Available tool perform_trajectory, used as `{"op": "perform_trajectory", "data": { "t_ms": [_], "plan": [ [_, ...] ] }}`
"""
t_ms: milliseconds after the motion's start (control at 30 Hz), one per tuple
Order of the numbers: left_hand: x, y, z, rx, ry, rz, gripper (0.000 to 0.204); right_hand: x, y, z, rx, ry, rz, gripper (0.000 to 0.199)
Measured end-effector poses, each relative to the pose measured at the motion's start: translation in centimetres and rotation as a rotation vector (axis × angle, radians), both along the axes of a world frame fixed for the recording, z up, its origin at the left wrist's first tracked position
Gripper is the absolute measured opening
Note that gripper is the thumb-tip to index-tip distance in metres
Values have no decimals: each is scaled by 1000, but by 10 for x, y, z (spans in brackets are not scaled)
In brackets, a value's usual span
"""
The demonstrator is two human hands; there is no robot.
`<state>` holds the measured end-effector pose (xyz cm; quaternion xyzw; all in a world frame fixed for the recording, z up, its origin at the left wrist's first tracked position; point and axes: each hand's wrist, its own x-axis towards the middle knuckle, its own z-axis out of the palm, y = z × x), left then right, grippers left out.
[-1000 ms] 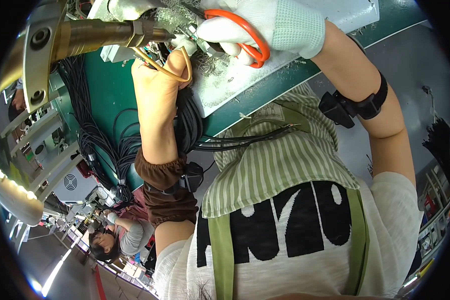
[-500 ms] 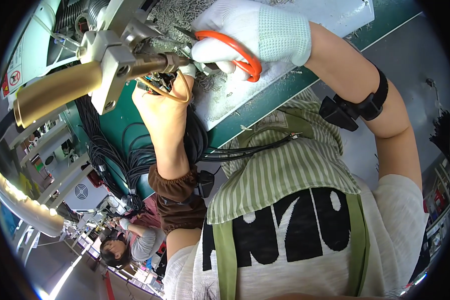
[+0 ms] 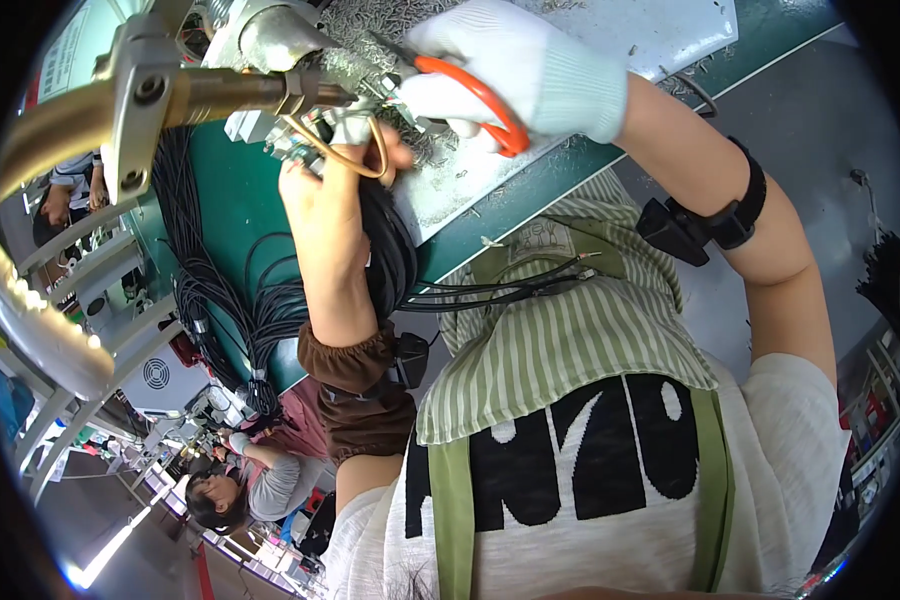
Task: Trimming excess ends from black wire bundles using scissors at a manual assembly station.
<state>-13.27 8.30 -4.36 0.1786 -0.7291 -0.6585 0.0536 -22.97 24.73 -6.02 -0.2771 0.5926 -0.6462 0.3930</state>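
Note:
My right hand, in a white knitted glove, is closed around a pair of red-handled cutters. Their jaws point left toward my other hand and are partly hidden by the glove. Bare, with a brown sleeve cover below it, my left hand grips small silver connectors at the ends of cables. One more connector piece sits between its fingers, close to the cutters' jaws. Behind a brass-coloured nozzle and its curved wire loop, part of the left hand is hidden.
Many metal clippings cover a white sheet on the green bench. Black cables lie in bundles across the bench and onto my lap. A brass-coloured tube in a metal clamp juts in from the left. Other people sit at the left.
My left hand has turned and shifted slightly, bringing more of the silver connectors into sight. The right hand still holds the cutters, moved slightly right. The view has shifted a little.

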Motion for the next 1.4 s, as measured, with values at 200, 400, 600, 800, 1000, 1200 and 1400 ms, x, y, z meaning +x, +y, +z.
{"op": "perform_trajectory", "data": {
  "t_ms": [200,400,600,800,1000,1200,1400],
  "plan": [
    [49,-32,15,167,161,143,15,45,69,9,502,724,-122,22],
    [81,7,38,395,-328,-224,16,78,32,20,-50,806,-381,22],
    [85,14,30,-31,68,-202,29,81,24,46,216,300,-116,20],
    [90,14,33,-135,119,-212,32,90,26,45,122,-84,-83,20],
    [79,9,29,-436,452,-462,26,105,22,29,129,466,-307,15],
    [79,4,33,508,1,-226,25,119,14,16,119,1125,-542,21],
    [76,13,35,-44,-50,-142,29,112,34,28,281,1148,-608,22]
  ]
}}
